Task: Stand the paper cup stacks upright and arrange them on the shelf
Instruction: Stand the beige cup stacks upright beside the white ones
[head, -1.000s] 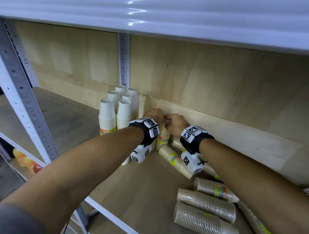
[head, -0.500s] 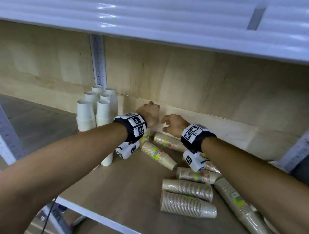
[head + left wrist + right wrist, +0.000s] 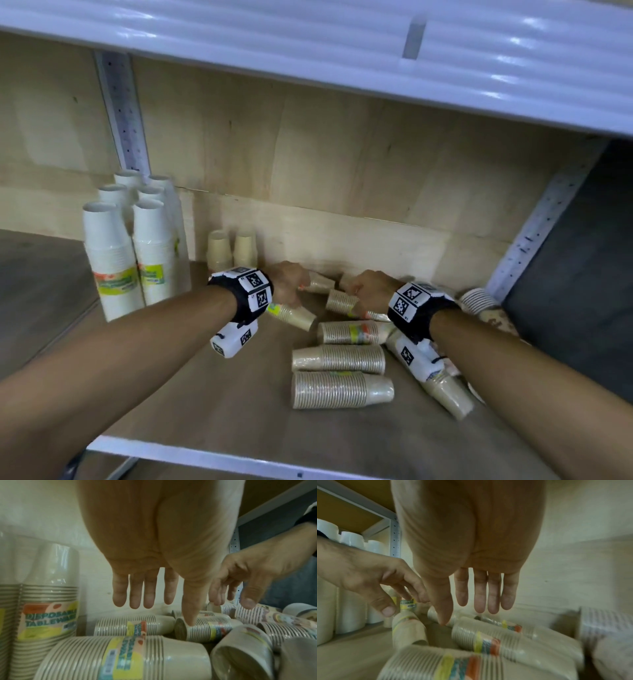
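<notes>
- tall white cup stacks [image 3: 109,253] are standing on the far left of the shelf [image 3: 212,404], with two small tan stacks [image 3: 233,248] sitting upright just right of them by the back wall
- left hand [image 3: 289,284] is hanging over the fallen pile with fingers straight and spread, gripping nothing; its thumb looks like it's brushing a lying stack [image 3: 204,627], hard to say if it's really touching
- right hand [image 3: 371,289] is hovering close by, fingers loosely extended too, holding nothing
- the rest of the tan sleeves [image 3: 339,358] are lying on their sides from mid-shelf over to the right
- guessing these are handling light but crushable, and the clear wrap is probably slippery, so I'd be wrapping the whole hand round the ribbed middle near the label, not pinching a rim
</notes>
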Demonstrator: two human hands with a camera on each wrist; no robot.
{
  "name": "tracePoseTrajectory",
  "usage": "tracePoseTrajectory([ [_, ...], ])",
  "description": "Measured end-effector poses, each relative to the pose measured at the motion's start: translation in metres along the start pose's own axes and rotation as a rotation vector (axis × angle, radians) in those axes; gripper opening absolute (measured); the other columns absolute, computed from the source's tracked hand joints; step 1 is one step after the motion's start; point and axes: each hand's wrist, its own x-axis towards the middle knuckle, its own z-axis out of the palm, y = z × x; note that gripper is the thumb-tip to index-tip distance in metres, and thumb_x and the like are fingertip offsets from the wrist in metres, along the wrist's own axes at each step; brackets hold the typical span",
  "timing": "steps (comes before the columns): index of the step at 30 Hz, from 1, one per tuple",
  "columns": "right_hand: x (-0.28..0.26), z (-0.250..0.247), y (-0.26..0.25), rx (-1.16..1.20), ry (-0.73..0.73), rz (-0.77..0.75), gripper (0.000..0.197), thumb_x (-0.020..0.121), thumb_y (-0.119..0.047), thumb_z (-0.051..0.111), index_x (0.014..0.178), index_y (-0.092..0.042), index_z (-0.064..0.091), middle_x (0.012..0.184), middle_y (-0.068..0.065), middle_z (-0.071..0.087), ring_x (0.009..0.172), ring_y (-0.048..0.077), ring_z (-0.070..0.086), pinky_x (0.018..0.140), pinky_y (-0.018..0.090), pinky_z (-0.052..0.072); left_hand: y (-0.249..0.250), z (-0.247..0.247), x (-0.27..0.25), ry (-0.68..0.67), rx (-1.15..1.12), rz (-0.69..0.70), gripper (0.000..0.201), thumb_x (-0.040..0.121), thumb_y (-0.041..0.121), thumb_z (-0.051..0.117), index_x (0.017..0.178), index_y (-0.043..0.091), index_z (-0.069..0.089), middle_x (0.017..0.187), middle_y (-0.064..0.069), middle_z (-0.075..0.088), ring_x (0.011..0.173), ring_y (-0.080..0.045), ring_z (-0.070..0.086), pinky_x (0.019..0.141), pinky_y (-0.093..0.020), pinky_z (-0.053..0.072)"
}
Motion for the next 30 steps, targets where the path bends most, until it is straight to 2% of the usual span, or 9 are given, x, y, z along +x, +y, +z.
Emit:
tracePoseTrajectory([
  [2, -0.007, 0.007, 0.011, -0.025, -0.013, 0.028, 0.047, 0.079, -0.02, 0.077, 0.125, -0.019, 0.064, 0.126, 0.001, 0.061, 0.107, 0.02, 0.061, 0.086, 0.031, 0.052, 0.001, 0.008, 0.001, -0.013, -0.006, 0.01, 0.059, 0.084, 0.023, 0.073, 0.139, 0.022, 0.051, 0.14, 0.0, 0.049, 0.127, -0.022, 0.048, 0.099, -0.027, 0.04],
  [6, -0.017, 0.019, 0.029, -0.028, -0.059, 0.029, 0.043, 0.082, -0.025, 0.075, 0.122, -0.016, 0.065, 0.118, 0.001, 0.062, 0.105, 0.02, 0.062, 0.075, 0.025, 0.046, 0.0, 0.023, 0.003, -0.048, -0.044, -0.009, 0.06, 0.081, 0.022, 0.076, 0.136, 0.023, 0.053, 0.135, 0.0, 0.053, 0.122, -0.022, 0.052, 0.096, -0.029, 0.044],
  [11, -0.018, 0.03, 0.043, -0.031, -0.089, 0.004, 0.053, 0.079, -0.017, 0.073, 0.131, -0.022, 0.062, 0.125, -0.001, 0.062, 0.111, 0.02, 0.06, 0.083, 0.025, 0.047, -0.001, 0.037, 0.004, -0.074, -0.042, -0.003, 0.062, 0.077, 0.023, 0.079, 0.134, 0.024, 0.055, 0.129, 0.001, 0.055, 0.114, -0.02, 0.055, 0.093, -0.03, 0.048],
  [14, -0.021, 0.035, 0.047, 0.0, -0.09, -0.033, 0.04, 0.084, -0.026, 0.069, 0.124, -0.024, 0.067, 0.118, -0.001, 0.066, 0.106, 0.019, 0.062, 0.08, 0.022, 0.044, -0.001, 0.044, 0.005, -0.045, -0.027, -0.001, 0.06, 0.078, 0.02, 0.078, 0.133, 0.026, 0.056, 0.126, 0.001, 0.057, 0.113, -0.02, 0.057, 0.088, -0.027, 0.045],
  [17, -0.021, 0.037, 0.049, -0.026, -0.073, -0.035, 0.031, 0.082, -0.031, 0.071, 0.112, -0.023, 0.07, 0.108, -0.002, 0.068, 0.098, 0.016, 0.062, 0.076, 0.022, 0.044, 0.002, 0.046, 0.006, -0.025, 0.029, 0.014, 0.058, 0.078, 0.018, 0.078, 0.131, 0.029, 0.058, 0.125, 0.002, 0.06, 0.115, -0.021, 0.057, 0.093, -0.031, 0.044],
  [21, -0.016, 0.043, 0.051, -0.093, -0.077, 0.005, 0.037, 0.073, -0.028, 0.075, 0.109, -0.026, 0.07, 0.106, -0.004, 0.068, 0.098, 0.016, 0.064, 0.085, 0.03, 0.053, 0.004, 0.05, 0.009, -0.002, 0.121, 0.053, 0.051, 0.079, 0.024, 0.075, 0.126, 0.035, 0.06, 0.124, 0.004, 0.06, 0.118, -0.02, 0.053, 0.101, -0.037, 0.037],
  [23, -0.007, 0.049, 0.055, -0.133, -0.056, 0.001, 0.044, 0.068, -0.033, 0.078, 0.11, -0.033, 0.068, 0.108, -0.006, 0.068, 0.099, 0.016, 0.065, 0.087, 0.033, 0.055, 0.005, 0.051, 0.01, 0.01, 0.146, 0.067, 0.046, 0.08, 0.027, 0.074, 0.123, 0.036, 0.061, 0.121, 0.006, 0.061, 0.118, -0.018, 0.052, 0.101, -0.038, 0.033],
  [26, 0.015, 0.059, 0.07, -0.173, -0.062, -0.002, 0.045, 0.065, -0.035, 0.08, 0.108, -0.033, 0.068, 0.106, -0.003, 0.068, 0.098, 0.019, 0.066, 0.084, 0.032, 0.055, 0.003, 0.05, 0.01, 0.007, 0.145, 0.084, 0.043, 0.079, 0.028, 0.073, 0.12, 0.036, 0.062, 0.119, 0.007, 0.061, 0.118, -0.018, 0.052, 0.101, -0.041, 0.031],
  [30, 0.009, 0.055, 0.063, -0.182, -0.067, -0.006, 0.044, 0.064, -0.035, 0.08, 0.107, -0.032, 0.067, 0.106, -0.002, 0.067, 0.098, 0.022, 0.065, 0.083, 0.034, 0.054, 0.003, 0.048, 0.008, -0.007, 0.138, 0.096, 0.044, 0.079, 0.025, 0.073, 0.12, 0.036, 0.062, 0.119, 0.009, 0.06, 0.119, -0.018, 0.051, 0.101, -0.042, 0.029],
])
